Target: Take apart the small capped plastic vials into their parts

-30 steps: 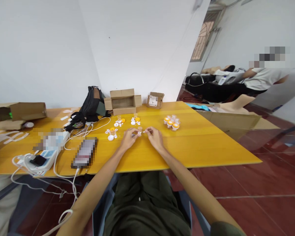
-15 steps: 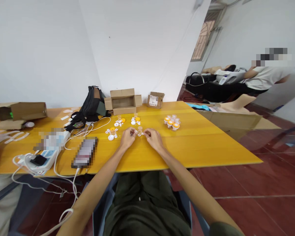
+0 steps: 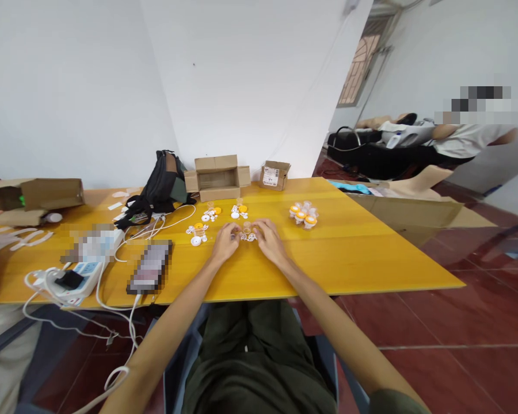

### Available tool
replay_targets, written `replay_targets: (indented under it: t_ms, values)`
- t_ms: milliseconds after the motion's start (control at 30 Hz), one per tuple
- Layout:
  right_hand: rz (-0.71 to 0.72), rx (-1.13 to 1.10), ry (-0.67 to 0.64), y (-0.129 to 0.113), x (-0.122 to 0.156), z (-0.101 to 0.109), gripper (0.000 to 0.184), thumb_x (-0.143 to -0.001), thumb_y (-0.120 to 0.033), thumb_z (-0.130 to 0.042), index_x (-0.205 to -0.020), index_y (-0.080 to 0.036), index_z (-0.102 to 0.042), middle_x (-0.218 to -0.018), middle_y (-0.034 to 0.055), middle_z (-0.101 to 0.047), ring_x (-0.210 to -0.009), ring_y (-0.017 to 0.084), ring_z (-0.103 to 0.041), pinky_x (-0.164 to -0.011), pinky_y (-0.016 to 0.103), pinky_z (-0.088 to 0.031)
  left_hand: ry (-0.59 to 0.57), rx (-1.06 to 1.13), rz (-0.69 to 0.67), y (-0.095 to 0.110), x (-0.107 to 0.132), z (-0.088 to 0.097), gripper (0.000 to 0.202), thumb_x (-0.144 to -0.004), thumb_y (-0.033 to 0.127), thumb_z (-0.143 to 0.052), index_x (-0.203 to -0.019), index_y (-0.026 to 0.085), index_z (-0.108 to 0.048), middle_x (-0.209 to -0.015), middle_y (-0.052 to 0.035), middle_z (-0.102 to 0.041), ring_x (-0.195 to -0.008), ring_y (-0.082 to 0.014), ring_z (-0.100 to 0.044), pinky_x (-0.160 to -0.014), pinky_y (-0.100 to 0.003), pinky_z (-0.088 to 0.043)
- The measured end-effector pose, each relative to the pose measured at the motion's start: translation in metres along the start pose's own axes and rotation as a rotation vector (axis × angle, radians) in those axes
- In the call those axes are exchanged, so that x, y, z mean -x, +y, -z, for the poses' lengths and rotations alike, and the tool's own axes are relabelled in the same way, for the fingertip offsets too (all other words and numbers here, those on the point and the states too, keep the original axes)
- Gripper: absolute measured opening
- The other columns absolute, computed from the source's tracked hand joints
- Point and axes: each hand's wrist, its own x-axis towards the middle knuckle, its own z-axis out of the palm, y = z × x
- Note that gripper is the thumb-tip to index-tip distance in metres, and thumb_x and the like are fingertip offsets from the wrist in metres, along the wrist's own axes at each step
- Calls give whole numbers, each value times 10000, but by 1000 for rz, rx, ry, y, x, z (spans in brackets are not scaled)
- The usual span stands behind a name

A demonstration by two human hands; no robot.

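My left hand rests low over the table with its fingers curved and slightly apart. My right hand faces it from the other side, also loosely curved. Between the fingertips lie small white perforated discs, with a small clear plastic cup just behind them. The fingertips are close to these parts; whether they touch them cannot be made out. Left of my left hand lies a group of parts with a white round piece and a yellow ring. Further back are two similar groups, including another yellow ring.
A cluster of clear cups with yellow-and-white tops stands to the right. Behind are an open cardboard box, a smaller box and a black backpack. A phone, power strip and cables lie left. A person sits far right.
My fingers have loosened from a pinch on small white pieces and moved forward around the clear cup. The white discs now show more fully between my hands. The view has shifted slightly.
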Motion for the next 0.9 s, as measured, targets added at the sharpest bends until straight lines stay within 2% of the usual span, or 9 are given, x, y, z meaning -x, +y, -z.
replay_targets:
  t_ms: [133, 267, 467, 633, 800, 900]
  values:
    - [61, -12, -93, 4, -3, -6, 350, -965, -274, -434, -1190, -320, -699, -1327, 66, -611, -1259, 250, -544, -1097, 450, -397, -72, -108, -30, 1, 1, -2, 146, -783, 105, -602, -779, 209, -704, -892, -39, -649, -891, -211, -633, -930, -384, -493]
    - [57, -14, -194, 6, -5, -6, 372, -984, -276, -403, -1222, -320, -687, -1348, 57, -621, -1309, 246, -518, -1120, 457, -371, -92, -192, -50, -3, 1, -4, 162, -782, 120, -623, -832, 216, -744, -960, -61, -638, -1004, -248, -627, -994, -419, -466]
    - [15, -9, -135, 7, -5, -7, 399, -966, -237, -388, -1226, -303, -684, -1305, 64, -646, -1267, 248, -549, -1106, 452, -390, -93, -238, -83, -11, 1, -6, 207, -775, 144, -655, -939, 223, -753, -974, -67, -623, -1022, -259, -616, -981, -413, -479]
    - [-25, 12, -71, 15, -7, -9, 393, -911, -238, -465, -1230, -312, -683, -1297, 76, -622, -1285, 261, -523, -1108, 467, -390, -99, -235, -79, -10, 2, -5, 259, -763, 139, -655, -989, 237, -735, -996, -64, -620, -1061, -272, -602, -991, -427, -477]
    - [19, 71, -107, 14, -3, -5, 527, -801, -219, -604, -1317, -325, -625, -1397, 98, -518, -1358, 320, -427, -1116, 554, -333, -71, -113, -43, -8, 2, -2, 294, -732, 90, -620, -981, 229, -690, -1001, -50, -640, -990, -240, -616, -951, -391, -501]
    - [24, 133, -121, 8, 2, -2, 555, -782, -222, -649, -1325, -333, -609, -1411, 106, -488, -1330, 345, -421, -1081, 582, -340, -38, -24, -2, -5, 2, 0, 282, -724, 64, -586, -952, 215, -654, -999, -42, -648, -952, -216, -616, -930, -365, -506]
